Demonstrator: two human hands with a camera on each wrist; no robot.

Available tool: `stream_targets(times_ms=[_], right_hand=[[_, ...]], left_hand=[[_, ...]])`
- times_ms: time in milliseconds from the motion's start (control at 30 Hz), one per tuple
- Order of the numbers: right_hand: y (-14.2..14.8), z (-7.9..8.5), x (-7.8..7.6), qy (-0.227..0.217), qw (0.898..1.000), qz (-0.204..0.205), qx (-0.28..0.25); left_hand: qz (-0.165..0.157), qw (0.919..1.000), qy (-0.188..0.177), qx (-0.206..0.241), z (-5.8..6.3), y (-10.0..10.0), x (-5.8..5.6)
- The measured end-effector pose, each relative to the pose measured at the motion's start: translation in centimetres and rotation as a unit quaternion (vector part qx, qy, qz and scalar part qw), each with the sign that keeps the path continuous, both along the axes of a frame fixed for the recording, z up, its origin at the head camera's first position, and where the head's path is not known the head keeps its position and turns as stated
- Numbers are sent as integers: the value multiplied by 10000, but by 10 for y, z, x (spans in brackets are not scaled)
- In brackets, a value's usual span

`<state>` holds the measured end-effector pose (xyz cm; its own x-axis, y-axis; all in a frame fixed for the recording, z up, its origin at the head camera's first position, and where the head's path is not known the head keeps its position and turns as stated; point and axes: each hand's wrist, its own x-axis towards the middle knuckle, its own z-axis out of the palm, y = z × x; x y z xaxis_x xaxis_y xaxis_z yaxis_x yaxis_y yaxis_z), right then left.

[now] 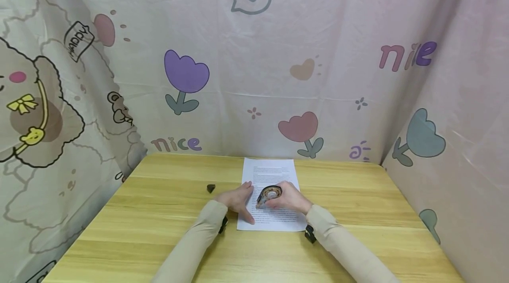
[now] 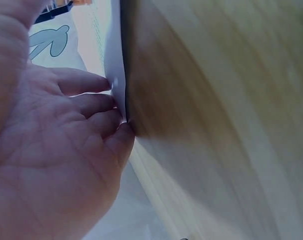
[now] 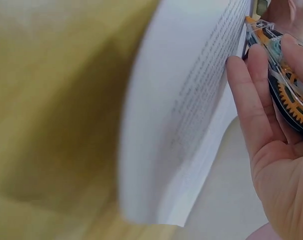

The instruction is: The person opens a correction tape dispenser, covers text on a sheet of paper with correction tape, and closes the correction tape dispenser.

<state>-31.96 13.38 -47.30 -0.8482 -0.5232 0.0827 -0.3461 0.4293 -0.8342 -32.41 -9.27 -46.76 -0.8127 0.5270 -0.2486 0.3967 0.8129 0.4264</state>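
A printed sheet of paper (image 1: 274,172) lies on the wooden table. My right hand (image 1: 293,198) grips a correction tape (image 1: 271,193) over the middle of the page, its tip pointing down and left at the lines of text. Orange gears show through the correction tape's (image 3: 295,102) clear case in the right wrist view, between thumb and fingers. My left hand (image 1: 240,201) rests on the left edge of the sheet with thumb and fingers spread. Seen from the left wrist, its fingertips (image 2: 122,131) touch the paper's edge (image 2: 116,65).
A small dark cap-like piece (image 1: 210,188) lies on the wooden table (image 1: 171,212) to the left of the sheet. Behind the table hangs a printed curtain (image 1: 246,62), which also closes off both sides. A dark band sits at each wrist.
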Motion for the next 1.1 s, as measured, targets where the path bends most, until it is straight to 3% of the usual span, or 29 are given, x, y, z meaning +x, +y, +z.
stream_targets(times_ms=[700, 1100], right_hand=[[-5, 10, 2, 282, 9945, -314, 960], [-4, 11, 0, 308, 9939, -293, 1018]], left_hand=[[-34, 9999, 36, -162, 1, 0, 2], [-34, 9999, 5, -108, 2, 1, 2]])
